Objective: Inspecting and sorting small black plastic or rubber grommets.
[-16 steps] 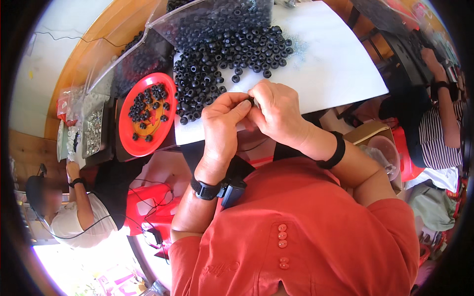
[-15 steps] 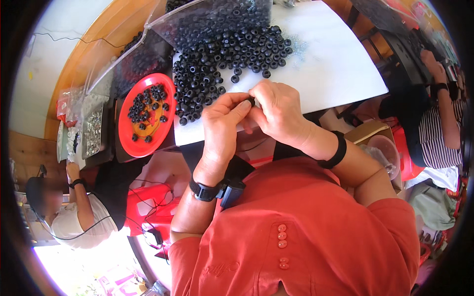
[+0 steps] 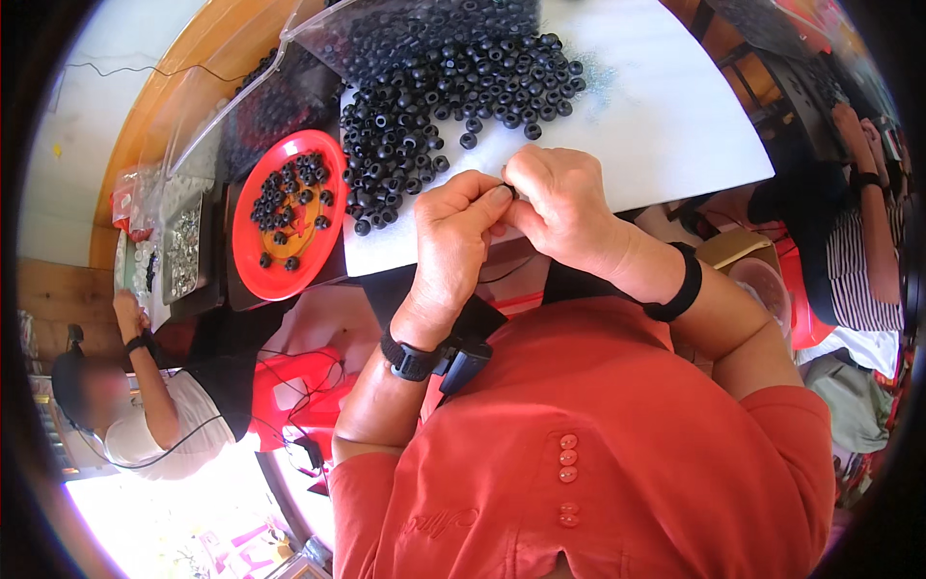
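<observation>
Pinching one small black part [image 3: 508,190] between both sets of fingertips at the near edge of the white sheet [image 3: 666,116]: left hand [image 3: 453,241] and right hand [image 3: 559,207] touch, fingers closed tight on it, part mostly hidden. Left of them, red plate [image 3: 253,268] holds a scatter of black rings. Beyond the hands, loose pile of black rings [image 3: 434,92] on the sheet; farther back a clear plastic bag [image 3: 318,39] with more of them
</observation>
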Available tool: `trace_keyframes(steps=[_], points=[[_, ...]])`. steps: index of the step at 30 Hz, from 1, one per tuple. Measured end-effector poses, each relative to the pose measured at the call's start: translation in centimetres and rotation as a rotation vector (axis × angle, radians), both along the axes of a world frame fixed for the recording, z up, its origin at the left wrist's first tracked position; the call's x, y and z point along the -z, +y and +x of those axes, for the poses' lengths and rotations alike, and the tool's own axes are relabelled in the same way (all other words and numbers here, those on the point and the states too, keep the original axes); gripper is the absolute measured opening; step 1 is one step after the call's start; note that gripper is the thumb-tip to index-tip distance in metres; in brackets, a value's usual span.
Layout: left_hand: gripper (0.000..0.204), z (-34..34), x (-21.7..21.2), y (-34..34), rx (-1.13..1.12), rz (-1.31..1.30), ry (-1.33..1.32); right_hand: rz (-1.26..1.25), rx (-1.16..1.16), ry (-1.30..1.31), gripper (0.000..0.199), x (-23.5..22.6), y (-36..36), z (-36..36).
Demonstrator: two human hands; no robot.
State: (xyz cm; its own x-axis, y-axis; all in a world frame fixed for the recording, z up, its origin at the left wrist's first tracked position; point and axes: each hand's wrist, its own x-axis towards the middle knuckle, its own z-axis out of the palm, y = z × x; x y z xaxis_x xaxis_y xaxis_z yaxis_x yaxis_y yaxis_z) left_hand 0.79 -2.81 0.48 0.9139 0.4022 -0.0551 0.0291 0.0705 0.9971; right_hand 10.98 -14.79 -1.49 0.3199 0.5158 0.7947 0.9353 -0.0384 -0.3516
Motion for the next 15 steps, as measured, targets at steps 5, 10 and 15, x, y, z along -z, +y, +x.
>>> trace_keyframes(steps=[5,10,15], points=[[0.015,-0.3,-0.2,0.4,0.043,-0.014,0.002,-0.005,-0.039,0.065,0.027,0.0,-0.1,-0.2],[0.019,0.1,-0.5,0.6,0.070,0.057,0.074,-0.057,-0.049,0.050,0.025,-0.8,-0.6,0.1],[0.009,-0.9,0.0,-0.2,-0.032,0.548,-0.124,-0.349,0.036,-0.002,0.019,-2.3,-1.9,0.4]])
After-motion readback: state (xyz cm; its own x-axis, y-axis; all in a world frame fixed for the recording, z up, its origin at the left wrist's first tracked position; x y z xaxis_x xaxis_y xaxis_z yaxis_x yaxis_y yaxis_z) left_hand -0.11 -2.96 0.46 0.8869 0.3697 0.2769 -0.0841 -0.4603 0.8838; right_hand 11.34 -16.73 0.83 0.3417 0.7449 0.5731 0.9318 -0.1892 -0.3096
